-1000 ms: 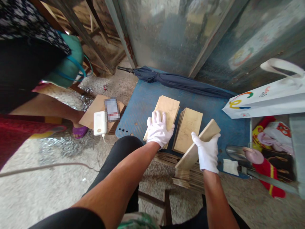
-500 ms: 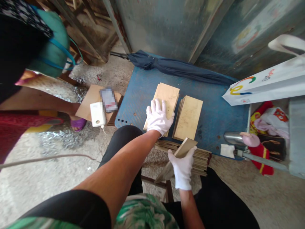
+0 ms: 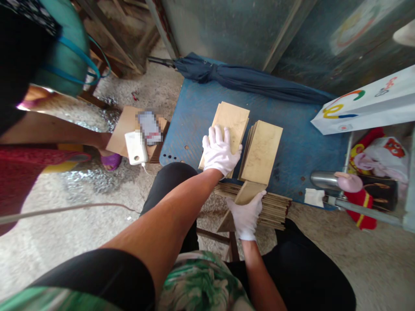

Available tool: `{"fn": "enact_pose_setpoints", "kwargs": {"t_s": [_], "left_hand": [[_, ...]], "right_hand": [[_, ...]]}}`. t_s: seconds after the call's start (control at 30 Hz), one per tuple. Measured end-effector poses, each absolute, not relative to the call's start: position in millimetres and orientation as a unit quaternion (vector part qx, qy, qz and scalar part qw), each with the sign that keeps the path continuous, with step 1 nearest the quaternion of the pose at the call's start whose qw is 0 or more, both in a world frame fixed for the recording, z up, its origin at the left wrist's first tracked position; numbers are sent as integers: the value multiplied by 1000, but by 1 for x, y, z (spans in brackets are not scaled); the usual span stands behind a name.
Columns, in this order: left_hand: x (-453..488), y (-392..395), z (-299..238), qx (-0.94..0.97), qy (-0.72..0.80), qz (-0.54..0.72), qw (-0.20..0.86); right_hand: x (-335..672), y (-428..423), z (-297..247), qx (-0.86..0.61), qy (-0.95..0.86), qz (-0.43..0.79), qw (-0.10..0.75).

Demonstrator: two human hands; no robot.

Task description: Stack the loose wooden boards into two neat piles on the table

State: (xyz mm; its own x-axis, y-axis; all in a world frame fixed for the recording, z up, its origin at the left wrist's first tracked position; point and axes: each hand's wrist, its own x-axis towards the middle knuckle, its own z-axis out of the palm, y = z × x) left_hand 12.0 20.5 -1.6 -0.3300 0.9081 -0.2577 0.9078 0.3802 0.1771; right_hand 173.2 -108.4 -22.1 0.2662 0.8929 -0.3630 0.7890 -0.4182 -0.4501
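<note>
My left hand (image 3: 222,152), in a white cotton glove, lies flat with fingers spread on a stack of thin pale wooden boards (image 3: 233,123). Just right of it, a second stack of boards (image 3: 262,151) stands apart from my glove. My right hand (image 3: 246,216), also gloved, grips a single wooden board (image 3: 246,196), tilted, its far end on a low pile of boards (image 3: 275,211) at the table's near edge. The board's lower end is partly hidden by my fingers.
The boards lie on a blue perforated metal table (image 3: 292,164), with a navy folded umbrella (image 3: 249,80) along its back. A white paper bag (image 3: 366,101) overhangs the right side. On the left, a co-worker's leg (image 3: 58,134) ends in a purple sandal beside cardboard holding a white power bank (image 3: 136,147).
My right hand has moved down and toward the table, lowering the board from high above the near pile to rest against it. My left hand has stayed on its stack.
</note>
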Motion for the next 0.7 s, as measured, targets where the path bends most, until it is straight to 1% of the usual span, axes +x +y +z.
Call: {"fn": "enact_pose_setpoints", "kwargs": {"t_s": [0.33, 0.47, 0.57, 0.7], "left_hand": [[12, 20, -3, 557, 815, -2, 158], [13, 21, -2, 559, 815, -12, 155], [13, 21, -1, 556, 816, -17, 157], [14, 21, -1, 557, 816, -11, 155]], "right_hand": [[169, -105, -44, -794, -549, 232, 119], [169, -97, -46, -811, -519, 231, 138], [170, -92, -46, -823, -496, 244, 130], [172, -85, -44, -836, -477, 256, 92]]}}
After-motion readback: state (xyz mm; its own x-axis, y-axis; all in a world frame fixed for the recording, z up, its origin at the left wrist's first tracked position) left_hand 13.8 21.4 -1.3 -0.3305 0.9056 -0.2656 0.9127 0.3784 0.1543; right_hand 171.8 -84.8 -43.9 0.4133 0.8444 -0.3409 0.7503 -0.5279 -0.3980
